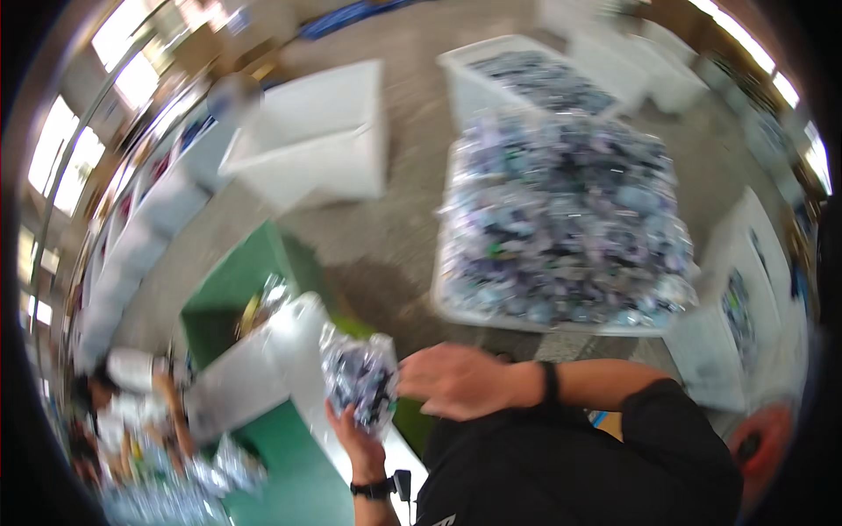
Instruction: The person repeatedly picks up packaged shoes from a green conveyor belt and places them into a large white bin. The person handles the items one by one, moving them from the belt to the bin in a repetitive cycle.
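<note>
One left hand (357,441) grips one clear bag (358,373) beside one right hand (460,381) whose grip I cannot tell.

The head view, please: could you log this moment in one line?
left hand: holding clear plastic bag | right hand: beside bag, contact unclear | nearby: heaped white bin

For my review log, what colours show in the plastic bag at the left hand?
Dark purplish-blue and whitish patches; the bag shows in the head view alone.
</note>
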### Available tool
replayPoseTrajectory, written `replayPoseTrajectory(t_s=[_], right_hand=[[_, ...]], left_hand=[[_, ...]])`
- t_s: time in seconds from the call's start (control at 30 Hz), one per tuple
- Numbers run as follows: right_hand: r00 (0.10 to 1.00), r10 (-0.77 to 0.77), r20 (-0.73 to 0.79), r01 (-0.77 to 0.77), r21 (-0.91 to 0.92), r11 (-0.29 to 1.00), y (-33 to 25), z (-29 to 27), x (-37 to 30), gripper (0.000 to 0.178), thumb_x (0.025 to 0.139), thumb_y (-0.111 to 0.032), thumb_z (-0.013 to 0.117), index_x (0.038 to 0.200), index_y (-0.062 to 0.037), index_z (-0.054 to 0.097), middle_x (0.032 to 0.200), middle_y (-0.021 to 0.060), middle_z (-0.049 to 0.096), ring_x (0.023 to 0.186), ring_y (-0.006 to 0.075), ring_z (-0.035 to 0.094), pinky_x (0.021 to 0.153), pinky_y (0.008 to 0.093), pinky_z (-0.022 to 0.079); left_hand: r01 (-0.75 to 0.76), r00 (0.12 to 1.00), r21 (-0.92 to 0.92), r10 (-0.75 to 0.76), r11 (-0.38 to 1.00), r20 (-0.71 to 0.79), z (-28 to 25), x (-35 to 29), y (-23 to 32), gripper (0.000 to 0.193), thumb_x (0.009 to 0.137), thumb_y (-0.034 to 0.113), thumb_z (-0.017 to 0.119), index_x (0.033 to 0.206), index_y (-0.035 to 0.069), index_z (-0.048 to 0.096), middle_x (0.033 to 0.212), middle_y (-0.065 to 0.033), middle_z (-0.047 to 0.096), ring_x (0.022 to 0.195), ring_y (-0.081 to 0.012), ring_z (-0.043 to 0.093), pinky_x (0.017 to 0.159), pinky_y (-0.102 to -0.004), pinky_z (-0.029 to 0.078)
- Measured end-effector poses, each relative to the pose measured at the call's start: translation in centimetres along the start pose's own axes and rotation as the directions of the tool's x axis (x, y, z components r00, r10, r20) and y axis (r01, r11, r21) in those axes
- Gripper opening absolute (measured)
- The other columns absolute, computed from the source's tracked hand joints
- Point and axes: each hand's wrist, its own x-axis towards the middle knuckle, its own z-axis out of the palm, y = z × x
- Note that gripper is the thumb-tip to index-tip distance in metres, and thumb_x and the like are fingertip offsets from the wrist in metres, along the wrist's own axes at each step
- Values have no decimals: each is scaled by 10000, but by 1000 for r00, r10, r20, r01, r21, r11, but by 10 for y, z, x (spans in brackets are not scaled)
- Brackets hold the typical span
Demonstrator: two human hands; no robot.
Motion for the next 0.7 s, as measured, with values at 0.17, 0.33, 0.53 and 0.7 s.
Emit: replayPoseTrajectory(t_s=[0.17,0.33,0.53,0.7], right_hand=[[978,-155,-137,122,-219,968,2,-14,-12,513,858,-214,724,1341,-94,602,1285,120,642,1383,314,528,1224,550,301],[937,-196,-288,45,-458,888,5,-59,-44,318,945,-192,586,1242,-98,652,1164,49,663,1267,236,599,1230,587,268],[975,-98,-198,-34,-576,817,37,-182,-95,237,954,-155,605,1176,-145,687,1046,3,641,1142,165,631,1230,582,271],[936,116,-333,-329,-703,631,101,-281,-165,269,967,-68,589,1205,-173,657,1184,-1,656,1302,200,609,1222,595,262]], left_hand=[[-22,976,161,-14,987,216,102,-33,-13,707,1063,222,503,1682,137,173,1577,-203,434,1422,-344,501,1175,-469,430],[-35,935,276,-66,961,348,159,-50,-23,697,1051,304,521,1673,175,234,1566,-139,464,1399,-329,530,1104,-488,495],[-146,859,338,-51,930,510,199,-75,-14,616,1030,223,628,1591,87,414,1284,-118,626,1114,-236,669,846,-367,586],[-121,890,420,-89,899,448,176,-67,-14,529,1101,165,588,1595,61,428,1251,-115,651,1101,-239,667,908,-369,562]])
